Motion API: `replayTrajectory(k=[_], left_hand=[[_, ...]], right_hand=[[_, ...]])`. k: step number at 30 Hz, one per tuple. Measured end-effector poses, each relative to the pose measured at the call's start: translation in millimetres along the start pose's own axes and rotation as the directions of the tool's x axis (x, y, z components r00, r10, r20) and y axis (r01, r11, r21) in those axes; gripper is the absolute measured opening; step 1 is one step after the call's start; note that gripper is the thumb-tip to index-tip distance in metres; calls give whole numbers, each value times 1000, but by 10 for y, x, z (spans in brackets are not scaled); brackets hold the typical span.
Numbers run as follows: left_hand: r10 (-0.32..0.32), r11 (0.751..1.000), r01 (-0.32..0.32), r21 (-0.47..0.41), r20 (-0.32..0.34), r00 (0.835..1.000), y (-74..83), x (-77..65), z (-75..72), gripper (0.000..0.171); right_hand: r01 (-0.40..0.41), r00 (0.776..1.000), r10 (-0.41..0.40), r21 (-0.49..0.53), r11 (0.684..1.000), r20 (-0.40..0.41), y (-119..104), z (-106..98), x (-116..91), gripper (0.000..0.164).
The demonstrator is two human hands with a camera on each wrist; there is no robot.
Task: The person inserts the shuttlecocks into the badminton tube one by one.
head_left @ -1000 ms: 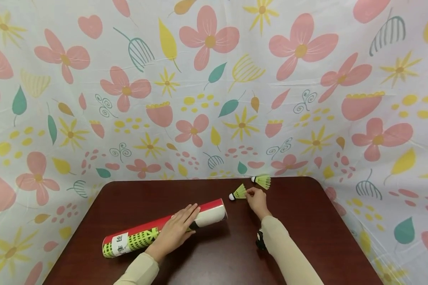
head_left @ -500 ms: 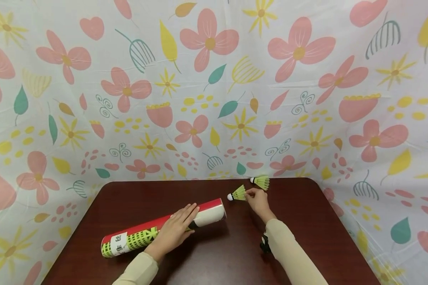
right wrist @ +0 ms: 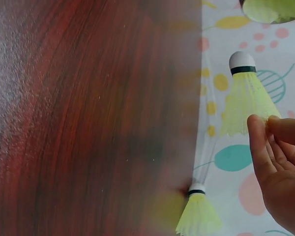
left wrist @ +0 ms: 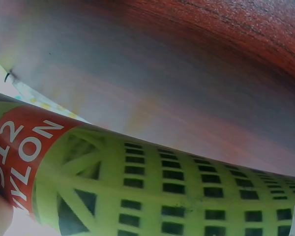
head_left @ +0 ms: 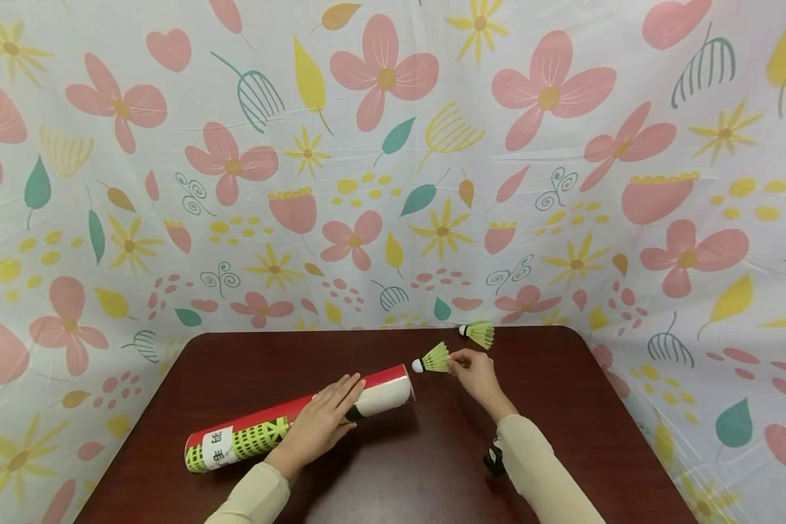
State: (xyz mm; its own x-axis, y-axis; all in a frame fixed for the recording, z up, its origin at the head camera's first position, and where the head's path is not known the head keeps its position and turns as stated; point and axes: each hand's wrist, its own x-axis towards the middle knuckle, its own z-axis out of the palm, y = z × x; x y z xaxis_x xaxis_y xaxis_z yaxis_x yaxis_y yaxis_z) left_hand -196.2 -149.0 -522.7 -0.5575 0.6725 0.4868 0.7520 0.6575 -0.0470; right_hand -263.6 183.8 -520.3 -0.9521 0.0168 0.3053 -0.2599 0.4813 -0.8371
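Observation:
In the head view, my left hand (head_left: 321, 422) lies across a long shuttlecock tube (head_left: 249, 435), fingers over its top and thumb along the near side. The tube slants over the table, its right end nearest the other hand. Red, white and green printing covers it, with "NYLON" lettering (left wrist: 32, 147) in the left wrist view. My right hand (head_left: 477, 375) pinches a yellow shuttlecock (head_left: 435, 359) by its skirt edge between thumb and fingertip. Its white cork points left, close to the tube's right end. In the right wrist view, the tube's round end (right wrist: 275, 11) shows above the cork.
A second yellow shuttlecock (head_left: 479, 335) lies on its side at the table's back edge. The dark red-brown table (head_left: 419, 473) has rounded back corners. A white flowered cloth (head_left: 380, 182) hangs behind and on both sides.
My right hand has drawn the pinched shuttlecock slightly left and nearer, bringing its cork close to the tube's right end. The left hand and tube have hardly moved.

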Motion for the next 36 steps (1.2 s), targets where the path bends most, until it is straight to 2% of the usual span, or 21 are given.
replayTrajectory(k=[7,14,24,33,36], left_hand=[[-6,1000,6,-3,-1,1000,-10,-3,-8,83],[-16,1000,16,2,-5,1000,-15,4,-11,83],[-18,1000,18,8,6,1000,-3,23,-18,83],[-13,1000,13,20,0,1000,0,16,-16,83],[-19,1000,19,22,0,1000,-5,15,-12,84]], right_hand=[[27,999,-28,55,998,18,-86,-51,-113,5],[8,999,-13,103,995,47,-201,-84,-241,4],[17,994,-33,154,988,100,-354,64,-363,4],[137,981,-161,199,970,110,-432,219,-426,7],[200,976,-207,92,975,63,-447,242,-434,5]])
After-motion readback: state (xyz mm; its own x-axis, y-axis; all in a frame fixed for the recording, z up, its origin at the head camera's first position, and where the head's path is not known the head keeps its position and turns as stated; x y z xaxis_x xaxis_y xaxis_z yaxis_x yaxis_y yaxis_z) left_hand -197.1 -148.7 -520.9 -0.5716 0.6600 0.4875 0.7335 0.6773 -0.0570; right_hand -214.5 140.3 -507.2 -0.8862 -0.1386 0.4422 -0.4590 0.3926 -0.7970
